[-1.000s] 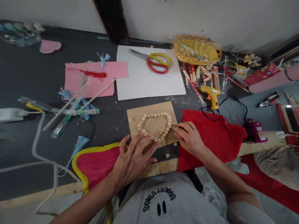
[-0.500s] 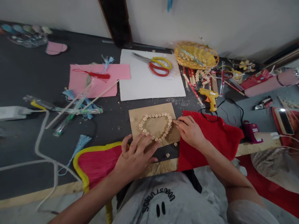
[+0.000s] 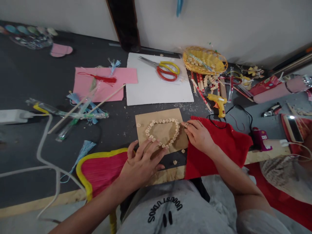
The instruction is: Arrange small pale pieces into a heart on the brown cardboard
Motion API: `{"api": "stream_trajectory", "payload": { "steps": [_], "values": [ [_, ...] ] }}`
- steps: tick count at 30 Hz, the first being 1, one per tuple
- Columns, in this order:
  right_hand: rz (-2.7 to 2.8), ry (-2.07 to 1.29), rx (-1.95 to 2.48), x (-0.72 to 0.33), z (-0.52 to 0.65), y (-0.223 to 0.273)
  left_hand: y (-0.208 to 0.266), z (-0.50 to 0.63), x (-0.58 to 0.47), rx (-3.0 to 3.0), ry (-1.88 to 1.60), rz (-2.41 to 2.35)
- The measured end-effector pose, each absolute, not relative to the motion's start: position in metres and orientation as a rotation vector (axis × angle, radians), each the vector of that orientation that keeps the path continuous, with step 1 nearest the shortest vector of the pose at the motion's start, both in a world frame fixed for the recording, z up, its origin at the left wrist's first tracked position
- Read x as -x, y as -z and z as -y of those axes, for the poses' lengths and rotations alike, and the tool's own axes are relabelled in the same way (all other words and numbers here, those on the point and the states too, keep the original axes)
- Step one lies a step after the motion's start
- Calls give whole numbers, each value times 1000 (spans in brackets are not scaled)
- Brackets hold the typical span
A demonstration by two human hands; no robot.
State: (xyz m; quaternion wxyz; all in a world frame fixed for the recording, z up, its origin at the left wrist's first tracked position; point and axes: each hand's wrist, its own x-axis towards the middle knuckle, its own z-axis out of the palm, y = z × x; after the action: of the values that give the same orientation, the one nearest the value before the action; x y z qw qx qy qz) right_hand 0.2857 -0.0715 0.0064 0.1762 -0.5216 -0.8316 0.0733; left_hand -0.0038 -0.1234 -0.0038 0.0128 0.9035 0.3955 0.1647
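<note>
A heart-shaped ring of small pale flower-shaped pieces (image 3: 175, 133) lies on a sheet of brown card (image 3: 181, 143). My left hand (image 3: 143, 157) is spread flat, its fingertips resting at the ring's lower left edge and covering part of it. At the card's right edge is my right hand (image 3: 198, 134), fingers pinched together just beside the ring. Whatever sits between those fingers is too small to make out. Two loose flower pieces (image 3: 175, 162) lie below the card, and another flower piece (image 3: 138, 125) sits on its left side.
Red felt (image 3: 219, 143) spreads under my right forearm. Beyond it lie a yellow glue gun (image 3: 220, 104) and its black cord. Scissors (image 3: 167, 71) rest on a white board (image 3: 156, 94), beside a wicker basket (image 3: 204, 66). Sticks and tassels (image 3: 85, 151) lie leftward.
My right hand has shifted very slightly, its fingertips now a little farther from the ring's edge. My left hand and the ring stay in place; the view has tilted slightly.
</note>
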Motion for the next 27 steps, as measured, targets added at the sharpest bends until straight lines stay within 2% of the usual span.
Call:
{"api": "stream_trajectory", "payload": {
  "steps": [14,27],
  "values": [
    [2423,-230,1550,-280,66,-9,2,123,4,-2818,-516,-1231],
    [2263,-359,1478,-286,56,-17,1,124,3,-2799,-525,-1252]
  ]
}}
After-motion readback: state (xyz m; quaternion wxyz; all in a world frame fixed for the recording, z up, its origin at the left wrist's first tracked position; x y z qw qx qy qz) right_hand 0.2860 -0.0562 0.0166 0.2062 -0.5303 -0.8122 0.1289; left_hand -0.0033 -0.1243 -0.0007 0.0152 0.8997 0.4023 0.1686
